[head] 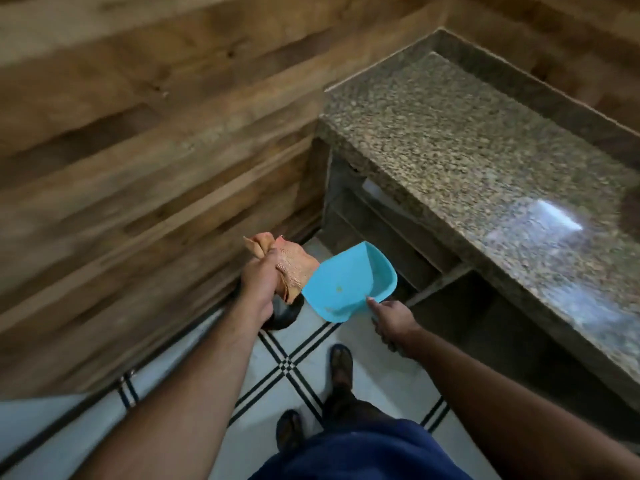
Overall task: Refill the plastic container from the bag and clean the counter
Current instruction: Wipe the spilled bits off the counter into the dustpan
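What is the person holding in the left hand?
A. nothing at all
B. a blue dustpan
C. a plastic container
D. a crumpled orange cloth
D: the left hand has its grip closed round a crumpled orange cloth, while the blue dustpan is in the right hand, held out over the tiled floor beside the granite counter.

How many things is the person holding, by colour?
Blue: 1, the dustpan, in the right hand
Orange: 1, the cloth, in the left hand
Total: 2
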Available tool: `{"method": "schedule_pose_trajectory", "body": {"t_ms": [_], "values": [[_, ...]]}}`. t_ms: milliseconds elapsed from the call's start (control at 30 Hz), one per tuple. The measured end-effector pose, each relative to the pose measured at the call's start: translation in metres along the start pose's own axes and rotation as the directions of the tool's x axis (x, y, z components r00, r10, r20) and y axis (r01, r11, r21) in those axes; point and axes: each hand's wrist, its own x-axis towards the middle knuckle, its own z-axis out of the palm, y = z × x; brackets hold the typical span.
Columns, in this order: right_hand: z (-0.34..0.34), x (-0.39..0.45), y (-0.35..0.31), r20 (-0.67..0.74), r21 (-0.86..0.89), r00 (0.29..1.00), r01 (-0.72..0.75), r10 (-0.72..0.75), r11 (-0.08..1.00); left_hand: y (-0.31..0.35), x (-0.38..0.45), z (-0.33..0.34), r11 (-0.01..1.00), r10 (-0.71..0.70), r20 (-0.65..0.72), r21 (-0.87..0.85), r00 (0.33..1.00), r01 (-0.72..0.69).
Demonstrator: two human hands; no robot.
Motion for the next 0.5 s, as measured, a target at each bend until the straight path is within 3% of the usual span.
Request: {"method": "schedule_pose_trajectory", "body": {"t_ms": [200, 367, 467, 500], "values": [[0.031, 0.084, -0.054, 0.166, -0.166, 0.986, 0.053, -0.025, 0.985, -0.013, 0.038, -0.020, 0.980, -0.075, -0.235, -0.199, 0.969, 0.027], [0.071, 0.155, -0.079, 0.261, -0.268, 0.965, 0.086, -0.013, 0.959, -0.027, 0.062, -0.036, 0.980, -0.170, -0.423, -0.169, 0.890, 0.107], [0.097, 0.193, -0.078, 0.314, -0.286, 0.948, 0.045, 0.049, 0.957, -0.045, 0.084, -0.043, 0.965, -0.259, -0.516, -0.180, 0.817, 0.192], [0.106, 0.205, -0.076, 0.323, -0.282, 0.943, 0.020, 0.076, 0.959, -0.052, 0.092, -0.046, 0.966, -0.258, -0.510, -0.136, 0.820, 0.219]]}}
